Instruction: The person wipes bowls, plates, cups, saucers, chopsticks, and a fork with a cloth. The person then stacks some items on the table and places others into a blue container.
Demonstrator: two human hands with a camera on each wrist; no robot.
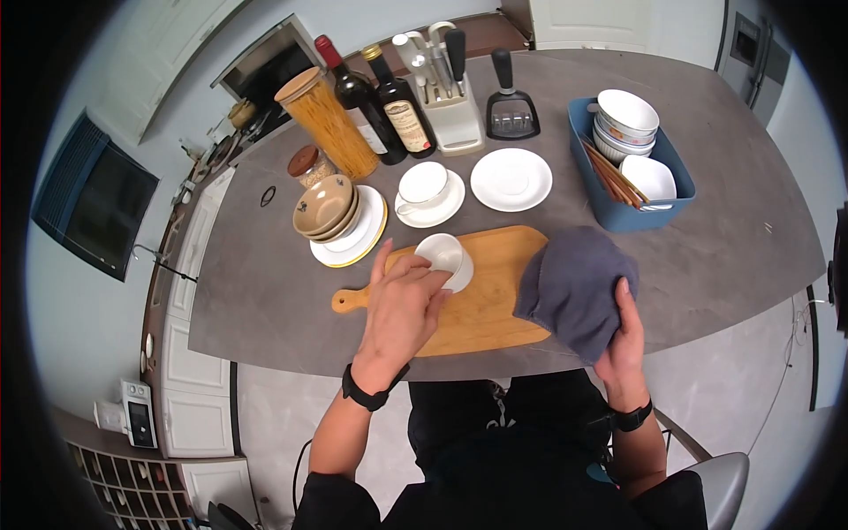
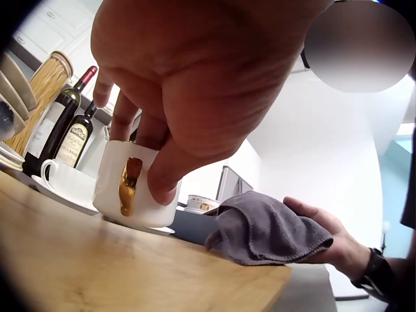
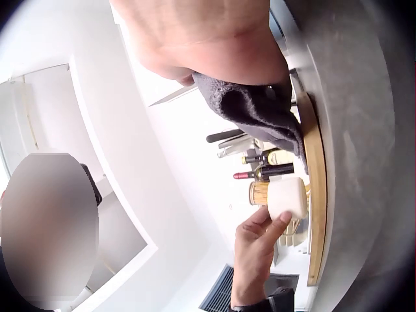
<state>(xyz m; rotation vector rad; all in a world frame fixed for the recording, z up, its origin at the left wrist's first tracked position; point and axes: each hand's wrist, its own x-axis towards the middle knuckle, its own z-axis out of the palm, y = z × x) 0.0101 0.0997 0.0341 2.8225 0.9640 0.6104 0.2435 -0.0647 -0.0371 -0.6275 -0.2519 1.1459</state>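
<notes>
There are two bottles (image 1: 406, 124) and two cups (image 1: 459, 267). One board (image 1: 490, 309), one cloth (image 1: 576, 287) and one basket (image 1: 632, 216) also show.

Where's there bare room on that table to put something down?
Mostly on the grey tabletop right of the rectangular blue bin, and on the wooden board between the white cup and grey-purple cloth. Behind the board it's crowded: tan bowls, white saucers and dark glass bottles stand close.

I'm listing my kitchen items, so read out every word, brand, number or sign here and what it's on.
No text can be read with certainty.
Dark glass bottle with gold cap: lettering on its cream label, too blurred.
Dark glass bottle with red cap: white label, print too small.
</notes>
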